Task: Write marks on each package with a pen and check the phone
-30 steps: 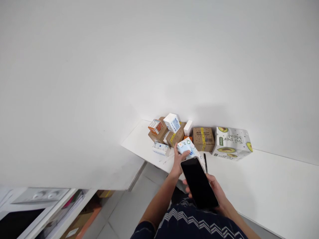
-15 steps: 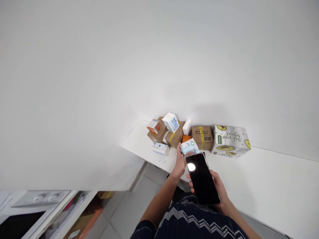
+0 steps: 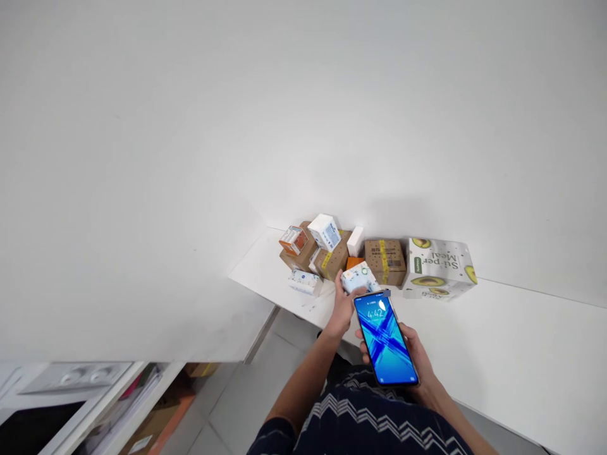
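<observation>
Head view: her left hand (image 3: 342, 306) grips a small patterned box (image 3: 360, 278) near the desk (image 3: 502, 341) front edge, beside stacked boxes (image 3: 327, 253). The right hand (image 3: 417, 360) clasps a lit phone (image 3: 385, 338). Bare desk stretches rightward.

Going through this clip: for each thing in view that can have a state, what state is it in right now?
phone: screen lit, lock screen with clock, held in right hand.
small white patterned box: closed, gripped by left hand on the table.
avocado box: closed, lying on its side.
taped brown box: sealed with yellow tape.
orange-and-white box: closed, tilted atop the pile.
</observation>
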### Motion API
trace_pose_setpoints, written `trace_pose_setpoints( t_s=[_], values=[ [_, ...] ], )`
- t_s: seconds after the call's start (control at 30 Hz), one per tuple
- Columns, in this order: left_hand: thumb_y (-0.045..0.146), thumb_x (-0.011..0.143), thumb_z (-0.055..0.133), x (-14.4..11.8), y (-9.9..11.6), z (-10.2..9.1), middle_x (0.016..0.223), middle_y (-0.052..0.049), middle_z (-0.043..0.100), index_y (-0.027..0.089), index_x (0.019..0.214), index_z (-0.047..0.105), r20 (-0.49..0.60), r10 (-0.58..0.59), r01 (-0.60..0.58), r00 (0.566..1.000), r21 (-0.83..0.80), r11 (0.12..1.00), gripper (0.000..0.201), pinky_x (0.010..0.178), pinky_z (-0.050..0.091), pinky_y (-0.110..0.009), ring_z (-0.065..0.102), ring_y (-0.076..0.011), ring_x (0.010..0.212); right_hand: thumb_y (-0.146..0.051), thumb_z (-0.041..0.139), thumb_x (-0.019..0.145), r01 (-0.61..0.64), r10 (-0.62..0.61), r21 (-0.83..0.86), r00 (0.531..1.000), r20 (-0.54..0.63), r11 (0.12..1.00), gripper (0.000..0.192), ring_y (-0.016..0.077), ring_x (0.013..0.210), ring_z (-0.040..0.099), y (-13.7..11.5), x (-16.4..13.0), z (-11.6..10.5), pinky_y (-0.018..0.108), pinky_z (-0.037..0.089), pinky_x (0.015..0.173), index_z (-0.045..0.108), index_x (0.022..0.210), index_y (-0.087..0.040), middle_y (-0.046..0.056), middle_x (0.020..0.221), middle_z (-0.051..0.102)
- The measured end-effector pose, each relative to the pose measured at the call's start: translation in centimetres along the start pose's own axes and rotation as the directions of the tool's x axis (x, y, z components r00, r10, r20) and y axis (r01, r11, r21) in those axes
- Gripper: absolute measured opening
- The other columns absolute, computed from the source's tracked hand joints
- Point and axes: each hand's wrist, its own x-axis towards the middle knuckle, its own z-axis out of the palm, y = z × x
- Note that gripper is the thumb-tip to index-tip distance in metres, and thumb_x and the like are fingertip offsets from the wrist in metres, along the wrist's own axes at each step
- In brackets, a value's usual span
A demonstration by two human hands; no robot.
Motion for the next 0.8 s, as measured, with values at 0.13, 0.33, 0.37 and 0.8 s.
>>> trace_pose_setpoints(
  t_s=[0.13, 0.33, 0.37, 0.8],
  values=[
    [0.030, 0.063, 0.083, 0.6, 0.6, -0.6, 0.136, -0.011, 0.055, 0.029, 0.143, 0.031, -0.088, 0.065, -0.062, 0.994, 0.041, 0.997, 0.095, 0.102, 0.044, -0.040, 0.055, -0.0273, 0.122, -0.056, 0.055, 0.081, 0.077, -0.090, -0.096, 0.986, -0.141, 0.992, 0.052, 0.0281, 0.088, 0.070, -1.0, -0.2, -0.8, 0.040, 0.054, 0.080, 0.070, 0.109, -0.015, 0.012, 0.102, 0.075],
    [0.031, 0.062, 0.084, 1.9, 1.3, -2.4, 0.148, -0.010, 0.040, 0.030, 0.143, 0.029, -0.215, 0.214, -0.171, 0.953, 0.205, 0.964, 0.099, 0.110, 0.035, -0.038, 0.039, -0.0259, 0.136, -0.049, 0.070, 0.073, 0.113, -0.427, -0.552, 0.764, -0.483, 0.826, 0.061, 0.0201, 0.081, 0.066, -2.2, 0.1, -6.9, 0.030, 0.053, 0.072, 0.060, 0.126, -0.021, 0.006, 0.100, 0.073],
    [0.032, 0.063, 0.083, 2.0, 1.4, -2.5, 0.148, -0.011, 0.040, 0.030, 0.144, 0.028, -0.211, 0.214, -0.174, 0.954, 0.193, 0.966, 0.098, 0.109, 0.036, -0.037, 0.041, -0.0254, 0.135, -0.051, 0.069, 0.073, 0.079, -0.450, -0.587, 0.726, -0.520, 0.806, 0.064, 0.0198, 0.079, 0.066, -2.2, 0.1, -8.3, 0.030, 0.052, 0.070, 0.058, 0.128, -0.020, 0.005, 0.098, 0.072],
    [0.039, 0.063, 0.077, 5.7, 3.3, 10.3, 0.146, -0.015, 0.037, 0.025, 0.147, 0.025, 0.354, 0.243, -0.426, 0.903, 0.674, 0.604, 0.100, 0.112, 0.030, -0.042, 0.037, -0.0322, 0.135, -0.066, 0.049, 0.069, -0.355, -0.486, -0.795, 0.645, -0.589, 0.492, 0.080, 0.0256, 0.081, 0.069, 1.2, -1.6, -18.6, 0.033, 0.050, 0.079, 0.060, 0.125, -0.010, 0.008, 0.081, 0.073]
  ],
)
